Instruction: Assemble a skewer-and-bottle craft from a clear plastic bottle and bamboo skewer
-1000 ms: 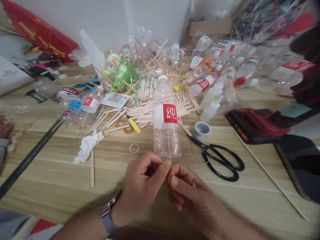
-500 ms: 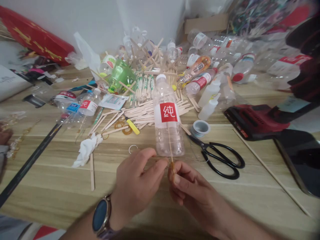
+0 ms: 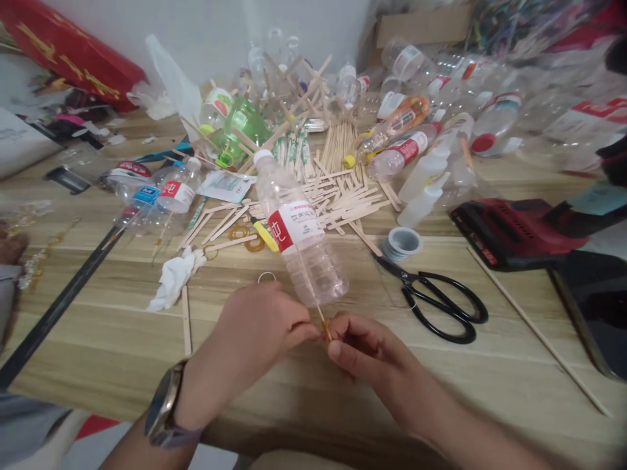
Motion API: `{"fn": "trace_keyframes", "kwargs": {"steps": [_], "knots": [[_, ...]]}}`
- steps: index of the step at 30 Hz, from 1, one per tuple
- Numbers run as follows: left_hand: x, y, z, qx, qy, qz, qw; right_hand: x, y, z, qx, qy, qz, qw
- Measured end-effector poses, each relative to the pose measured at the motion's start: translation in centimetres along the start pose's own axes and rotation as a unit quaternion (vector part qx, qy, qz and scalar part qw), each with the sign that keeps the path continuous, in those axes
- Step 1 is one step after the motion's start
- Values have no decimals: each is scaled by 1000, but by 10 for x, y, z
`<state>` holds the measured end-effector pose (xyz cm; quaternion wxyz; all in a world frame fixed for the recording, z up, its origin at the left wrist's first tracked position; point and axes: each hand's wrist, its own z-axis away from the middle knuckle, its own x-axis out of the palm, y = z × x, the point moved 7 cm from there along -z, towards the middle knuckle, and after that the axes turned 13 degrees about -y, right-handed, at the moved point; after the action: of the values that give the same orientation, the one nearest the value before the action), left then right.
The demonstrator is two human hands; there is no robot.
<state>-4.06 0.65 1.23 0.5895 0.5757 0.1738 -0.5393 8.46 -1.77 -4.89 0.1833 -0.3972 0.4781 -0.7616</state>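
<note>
The worktop [image 3: 98, 365] has a band of bare wood along its near edge, on both sides of the hands; behind the bottle [image 3: 298, 238] it is crowded with loose wooden sticks [image 3: 337, 196] and empty bottles. To the right of the bottle lie black scissors [image 3: 435, 300] and a small roll of tape [image 3: 401, 243], with a red power tool [image 3: 519, 228] further right. To its left lie a crumpled white tissue [image 3: 176, 277] and a long black rod [image 3: 59, 307].

The bottle is clear plastic, empty, with a white cap, and it leans with its cap tilted up and to the left. A thin wooden skewer [image 3: 321, 316] sticks out of its base toward the hands.

The left hand [image 3: 255, 333], with a watch [image 3: 164, 408] on its wrist, has its fingers closed in a pinch at the skewer's lower end. The right hand [image 3: 372, 356] pinches the same spot, thumb and forefinger pressed together; something small and amber sits between them, too small to identify.

The bottle's label is red and white. A white Chinese character shows partly on the red part; the print on the white part is too blurred to read.
</note>
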Motion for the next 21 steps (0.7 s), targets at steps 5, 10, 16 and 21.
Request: {"fn": "trace_keyframes", "kwargs": {"steps": [5, 10, 16, 21], "knots": [[21, -9, -10, 39, -133, 312, 940, 4, -4, 1, -16, -22, -30, 999], [20, -3, -17, 71, -5, 461, 885, -7, -16, 3, -61, 38, -26, 997], [42, 1, -22, 38, 1, 629, 776, -7, -13, 4, -62, 49, -106, 991], [61, 15, -25, 55, -88, 721, 685, -9, -6, 3, -30, 73, -161, 984]]}}
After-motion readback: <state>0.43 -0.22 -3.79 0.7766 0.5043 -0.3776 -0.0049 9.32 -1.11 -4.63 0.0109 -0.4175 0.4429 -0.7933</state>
